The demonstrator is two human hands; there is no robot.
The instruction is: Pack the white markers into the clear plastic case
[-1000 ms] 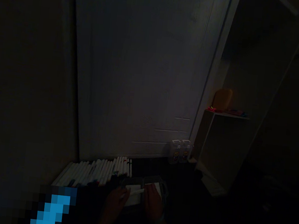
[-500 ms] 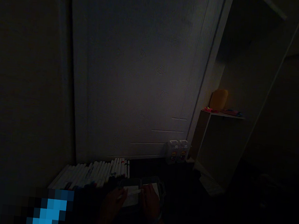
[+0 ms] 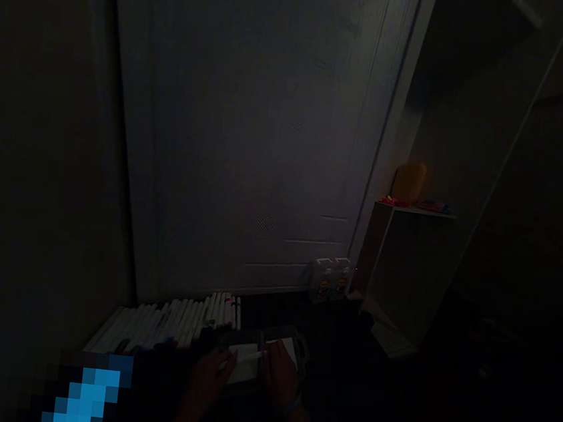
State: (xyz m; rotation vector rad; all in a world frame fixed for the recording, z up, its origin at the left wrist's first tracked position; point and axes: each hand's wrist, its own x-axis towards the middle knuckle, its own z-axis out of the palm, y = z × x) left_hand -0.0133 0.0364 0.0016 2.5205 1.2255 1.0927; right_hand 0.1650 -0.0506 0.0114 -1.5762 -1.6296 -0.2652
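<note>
In the dim light, a slim white marker (image 3: pixel 248 358) spans the gap between my two hands. Its left end is pinched by the fingers of my left hand (image 3: pixel 211 375), and its right end by those of my right hand (image 3: pixel 280 375). Beneath them lies an open clear plastic case (image 3: pixel 302 354) with a handle on its right side. White sheets or cards (image 3: pixel 243 371) show in both halves of the case, partly covered by my hands. A row of white markers (image 3: pixel 182 318) lies side by side to the left of the case.
Two clear plastic containers with labels (image 3: pixel 321 282) stand against the pale panel (image 3: pixel 254 134) at the back. On the right is a shelf unit (image 3: pixel 381 248) bearing an orange object (image 3: pixel 409 181) and small pink items (image 3: pixel 394 201). A blurred blue patch (image 3: pixel 88 395) covers the lower left.
The view has shifted slightly, so everything sits a little higher and further left. Both hands keep hold of the marker over the case, almost unmoved.
</note>
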